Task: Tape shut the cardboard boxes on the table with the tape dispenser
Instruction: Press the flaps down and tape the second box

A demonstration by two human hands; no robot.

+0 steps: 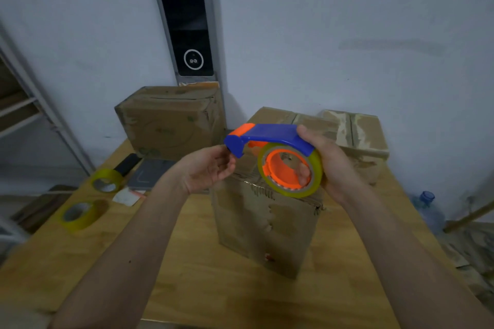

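You hold the blue and orange plastic tape dispenser (275, 153) in the air above the tall brown cardboard box (267, 224) that stands upright at the middle of the light wooden table (197, 270). Your right hand (331, 165) grips the dispenser at its rear, thumb lying on the blue top arm and fingers curled through the orange hub, where one fingertip shows inside the yellowish roll of clear tape (291, 171) mounted on it. Your left hand (211, 165) is at the blue front nose of the dispenser, palm up, with its fingers curled toward the tip; whether they pinch a tape end there is too blurred to tell.

A second brown cardboard box (171, 120) sits at the far left of the table against the pale wall (347, 21), and a third cardboard box with torn pale tape strips (358, 139) stands at the far right, just behind your right hand. On the left part of the table lie two loose yellowish tape rolls (107, 180), one nearer you (78, 215), along with a flat dark grey pad (149, 173) and a small white scrap (127, 196). A tall dark panel with a white circle (187, 21) stands against the wall behind the left box. A blue-capped clear water bottle (427, 208) is on the floor to the right of the table.
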